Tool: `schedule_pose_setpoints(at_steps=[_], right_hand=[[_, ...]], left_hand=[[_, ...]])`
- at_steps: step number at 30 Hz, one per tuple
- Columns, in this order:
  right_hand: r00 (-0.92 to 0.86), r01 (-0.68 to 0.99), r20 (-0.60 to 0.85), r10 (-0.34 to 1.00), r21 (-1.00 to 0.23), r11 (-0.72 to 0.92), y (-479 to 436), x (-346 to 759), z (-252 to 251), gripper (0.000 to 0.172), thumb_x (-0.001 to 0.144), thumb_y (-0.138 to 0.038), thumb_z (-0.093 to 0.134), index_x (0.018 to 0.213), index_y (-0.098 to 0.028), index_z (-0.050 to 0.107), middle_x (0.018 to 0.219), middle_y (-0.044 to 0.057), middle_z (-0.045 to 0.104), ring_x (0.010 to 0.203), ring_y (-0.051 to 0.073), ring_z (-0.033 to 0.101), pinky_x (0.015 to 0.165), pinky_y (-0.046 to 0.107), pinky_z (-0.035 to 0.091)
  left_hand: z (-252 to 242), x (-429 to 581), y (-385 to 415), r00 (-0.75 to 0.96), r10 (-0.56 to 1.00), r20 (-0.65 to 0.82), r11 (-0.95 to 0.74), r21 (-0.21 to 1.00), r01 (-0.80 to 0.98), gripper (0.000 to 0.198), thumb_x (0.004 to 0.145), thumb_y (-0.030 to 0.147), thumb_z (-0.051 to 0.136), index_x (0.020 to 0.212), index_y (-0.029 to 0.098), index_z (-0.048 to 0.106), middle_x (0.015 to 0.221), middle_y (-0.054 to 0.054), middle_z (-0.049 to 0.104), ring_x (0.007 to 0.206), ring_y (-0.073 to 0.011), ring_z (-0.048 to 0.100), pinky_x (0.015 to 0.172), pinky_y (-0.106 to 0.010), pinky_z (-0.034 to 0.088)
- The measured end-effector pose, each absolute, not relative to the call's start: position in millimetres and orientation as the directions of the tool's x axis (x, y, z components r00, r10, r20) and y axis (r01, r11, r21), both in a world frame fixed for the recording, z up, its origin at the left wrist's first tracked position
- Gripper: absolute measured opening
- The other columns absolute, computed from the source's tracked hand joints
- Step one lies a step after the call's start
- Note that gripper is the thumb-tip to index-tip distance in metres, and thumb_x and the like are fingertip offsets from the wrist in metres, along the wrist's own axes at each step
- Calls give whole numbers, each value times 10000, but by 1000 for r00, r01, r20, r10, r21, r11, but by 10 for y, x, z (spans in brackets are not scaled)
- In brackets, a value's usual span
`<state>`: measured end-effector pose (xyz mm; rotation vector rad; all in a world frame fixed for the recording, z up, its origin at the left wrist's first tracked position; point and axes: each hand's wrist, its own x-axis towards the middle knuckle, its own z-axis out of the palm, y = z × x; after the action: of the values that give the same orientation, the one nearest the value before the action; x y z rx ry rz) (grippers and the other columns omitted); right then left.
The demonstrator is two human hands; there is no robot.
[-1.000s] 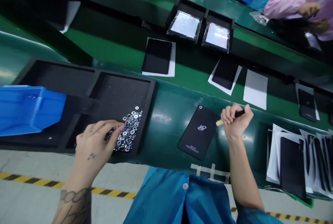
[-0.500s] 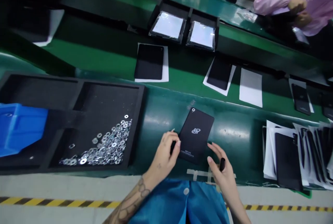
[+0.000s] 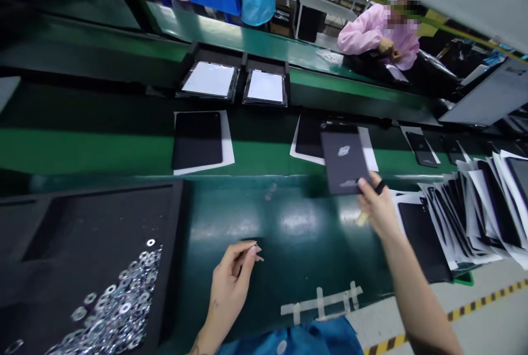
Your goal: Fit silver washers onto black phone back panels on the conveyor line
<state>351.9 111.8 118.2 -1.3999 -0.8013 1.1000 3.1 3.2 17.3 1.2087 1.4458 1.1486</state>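
Right hand (image 3: 377, 209) tight on a flat matte-black panel (image 3: 344, 161) — left hand (image 3: 231, 280) in a closed pinch

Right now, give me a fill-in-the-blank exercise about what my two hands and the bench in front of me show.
1. The right hand grips a ___ panel bearing a pale logo.
2. The washers lie in a tray to the ___ of the left hand.
3. The bench beneath the left hand is ___.
Missing words: black; left; green.
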Motion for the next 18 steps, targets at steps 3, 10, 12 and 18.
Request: schedule_pose_setpoints(at_steps=[3,10,12,18], right_hand=[[366,58,-92,926,-991,-122,1661,4152,1360,562,805,-508,887,1263,-272,661,813,-41,535,467,47,253,403,190,192],[393,857,43,918,-378,-350,2189,4438,984,394,913,-430,719,1205,-165,703,1261,198,672,984,294,686,861,389,525],[219,932,-15,976,-294,-214,2382,4196,834,348,991,-462,628,1191,-185,699,1191,157,732,1010,281,707,912,368,515],[304,917,-207,930,-201,-344,3183,3568,581,460,1066,-405,568,1401,-90,573,1283,252,736,1163,323,727,947,366,529]], left_hand=[[150,22,39,-87,996,-30,43,987,154,263,1035,457,689,1066,200,739,1088,-102,763,774,-196,771,741,-328,694],[100,110,33,-71,992,109,-89,967,240,136,1068,323,632,1068,222,722,1120,-85,740,804,-174,739,717,-293,645],[86,133,54,-91,986,136,-108,958,264,114,1057,314,651,1057,220,716,1075,-73,744,811,-177,737,718,-290,633],[103,178,150,-72,990,121,-91,939,333,245,1081,381,620,1219,217,739,1076,-88,760,709,-165,704,699,-302,630]])
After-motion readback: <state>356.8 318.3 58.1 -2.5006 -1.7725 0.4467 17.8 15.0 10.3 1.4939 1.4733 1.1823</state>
